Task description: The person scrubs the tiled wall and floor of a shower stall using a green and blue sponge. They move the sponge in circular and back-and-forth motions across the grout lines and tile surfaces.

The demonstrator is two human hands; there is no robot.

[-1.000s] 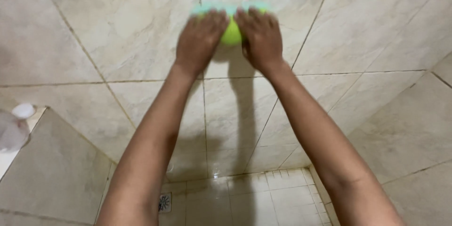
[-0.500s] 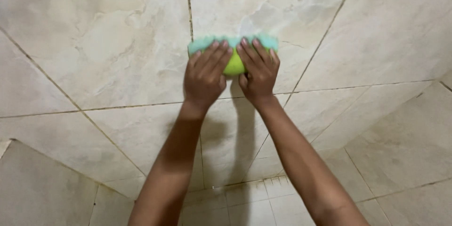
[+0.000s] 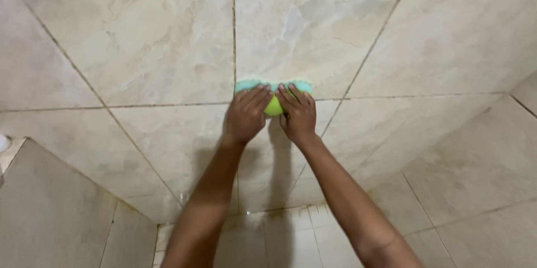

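While both hands press it flat, the sponge (image 3: 273,96) lies against the tiled wall (image 3: 168,39) with its long axis horizontal, running left to right just above a horizontal grout line and immediately right of a vertical one. Its upper edge is teal and wavy; a yellow-green portion shows in the gap between the two hands. The lower edge and most of the face are covered by the fingers, so the full outline and thickness cannot be made out.

The left hand (image 3: 246,116) covers the left half of the sponge, palm down, fingers extended upward and held close together, tips reaching the teal edge. The right hand (image 3: 298,115) covers the right half in the same manner, fingers extended and slightly fanned, pressing on the sponge rather than pinching it. Both thumbs are hard to distinguish. Both forearms run down to the bottom edge of the view, where they are cut off.

The wall consists of large glossy beige tiles with a marbled pattern and dark, stained grout joints. A second wall (image 3: 481,167) meets it at the right, forming a corner. Below, small square floor tiles (image 3: 279,229) appear wet. At the left edge, a pale object is cut off and cannot be identified.
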